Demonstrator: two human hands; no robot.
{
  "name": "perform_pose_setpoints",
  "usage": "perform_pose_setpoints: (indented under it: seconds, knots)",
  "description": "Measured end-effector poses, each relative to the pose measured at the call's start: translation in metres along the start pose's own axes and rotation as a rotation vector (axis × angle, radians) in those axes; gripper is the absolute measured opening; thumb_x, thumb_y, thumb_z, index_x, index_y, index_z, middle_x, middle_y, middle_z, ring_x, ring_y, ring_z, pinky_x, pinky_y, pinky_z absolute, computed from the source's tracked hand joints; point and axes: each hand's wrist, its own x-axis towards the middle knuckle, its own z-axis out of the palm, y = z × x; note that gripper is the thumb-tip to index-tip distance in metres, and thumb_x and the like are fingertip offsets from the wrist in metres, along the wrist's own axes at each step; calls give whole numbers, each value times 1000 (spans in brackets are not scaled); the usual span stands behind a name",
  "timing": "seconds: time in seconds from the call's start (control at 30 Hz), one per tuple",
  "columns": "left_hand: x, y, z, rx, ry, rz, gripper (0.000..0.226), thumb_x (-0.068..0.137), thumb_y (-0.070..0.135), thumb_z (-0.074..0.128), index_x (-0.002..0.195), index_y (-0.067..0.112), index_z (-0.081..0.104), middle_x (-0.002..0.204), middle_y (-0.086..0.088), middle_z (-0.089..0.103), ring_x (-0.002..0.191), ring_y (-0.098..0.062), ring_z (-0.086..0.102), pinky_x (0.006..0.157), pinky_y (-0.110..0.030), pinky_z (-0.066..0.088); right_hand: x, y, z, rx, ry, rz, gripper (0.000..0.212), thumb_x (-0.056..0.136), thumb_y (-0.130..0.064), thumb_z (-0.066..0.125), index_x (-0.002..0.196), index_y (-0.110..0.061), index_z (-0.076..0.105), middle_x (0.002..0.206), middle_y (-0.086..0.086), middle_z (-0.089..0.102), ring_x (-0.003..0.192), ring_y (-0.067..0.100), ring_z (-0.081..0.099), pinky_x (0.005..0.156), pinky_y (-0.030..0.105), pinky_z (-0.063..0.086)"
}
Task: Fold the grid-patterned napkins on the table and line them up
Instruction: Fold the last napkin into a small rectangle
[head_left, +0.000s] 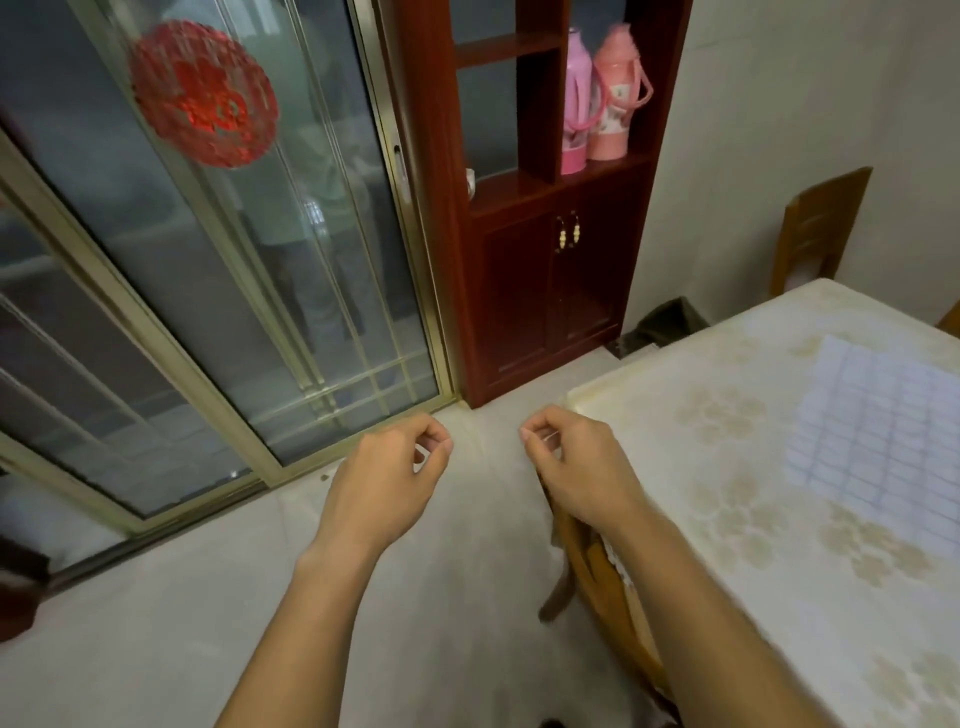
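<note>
**Hands curled over the floor, napkin off to the right**

The napkin (878, 415) runs out of view at the right edge, so its full outline cannot be seen, and motion blur softens its pattern. It lies flat on the table (727, 597), white with a pale blue grid, well apart from both hands.

The left hand (387, 478) and right hand (571, 462) hang over the floor, left of the table corner. Each has its fingers curled, thumb meeting fingertips, with nothing visible in the grasp.

A wooden chair (587, 577) is partly hidden under the right forearm. Beyond stand a dark red cabinet (545, 291) with pink flasks (615, 98) and a glass sliding door (208, 286).
</note>
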Motion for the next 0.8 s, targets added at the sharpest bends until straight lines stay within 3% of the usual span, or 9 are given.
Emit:
perform_pose_setpoints:
  seconds: [0.13,0.3,0.47,0.63,0.8]
  knots:
    - [73,-4,-4,-55,43,16,11,100,37,57,90,38,60,89,24,64,85,3,61,67,-25,50,65,0,-3,-8,43,4,10,100,-36,57,102,-31,65,91,-16,66,85,3,62,77,25,57]
    - [148,-28,16,-92,-18,41,10,100,38,58,91,40,62,89,25,64,84,5,62,71,-23,53,129,21,8,-72,65,86,11,100,-37,57,102,-31,65,93,-16,66,84,2,61,67,10,45]
    - [245,-67,21,-98,-59,80,10,101,36,58,91,37,61,87,22,64,83,-2,62,66,-17,46,209,15,32,-109,110,105,12,100,-37,57,98,-30,66,89,-17,66,81,3,62,68,19,49]
    - [342,-94,-1,-104,-75,233,12,101,34,58,91,37,62,83,20,61,76,1,59,66,-10,41,291,-7,49,-163,183,148,13,99,-38,56,97,-30,66,86,-22,63,80,1,62,71,26,54]
    - [435,-109,-1,-141,-151,325,7,99,38,60,93,37,63,86,21,64,79,1,62,68,-19,55,355,-12,63,-167,289,213,12,99,-36,57,98,-28,66,87,-19,65,77,-1,61,67,19,49]
